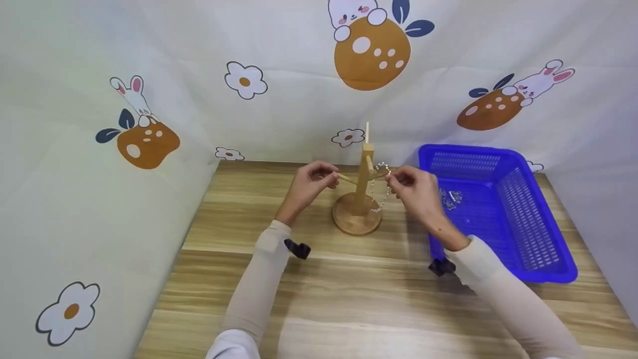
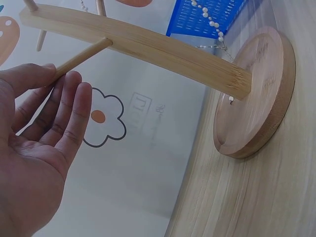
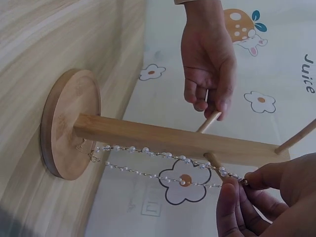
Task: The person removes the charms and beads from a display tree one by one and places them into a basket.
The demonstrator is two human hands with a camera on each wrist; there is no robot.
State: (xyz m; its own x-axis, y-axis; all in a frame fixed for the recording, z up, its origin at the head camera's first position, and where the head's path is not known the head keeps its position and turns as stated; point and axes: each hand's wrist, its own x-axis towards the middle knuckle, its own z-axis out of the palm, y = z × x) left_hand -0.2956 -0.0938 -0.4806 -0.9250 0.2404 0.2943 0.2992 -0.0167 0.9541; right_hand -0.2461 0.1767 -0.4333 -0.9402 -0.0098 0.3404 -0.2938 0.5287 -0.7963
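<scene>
A wooden peg stand (image 1: 365,179) with a round base (image 1: 344,224) stands upright on the table. My left hand (image 1: 311,184) pinches the end of the peg (image 2: 84,57) on its left side between thumb and fingers. On the other side, my right hand (image 1: 417,194) pinches a pearl-beaded necklace (image 3: 145,150) at the tip of the right peg (image 3: 214,160). The necklace hangs in a long loop beside the post, its clasp end down near the base. In the right wrist view, the fingertips partly cover the top of the loop.
To the right stands a blue plastic basket (image 1: 541,209) with perforated sides. A small pile of silvery jewellery (image 1: 451,199) lies inside it, at the left. A printed cloth (image 1: 289,119) hangs behind the wood-grain table (image 1: 349,294).
</scene>
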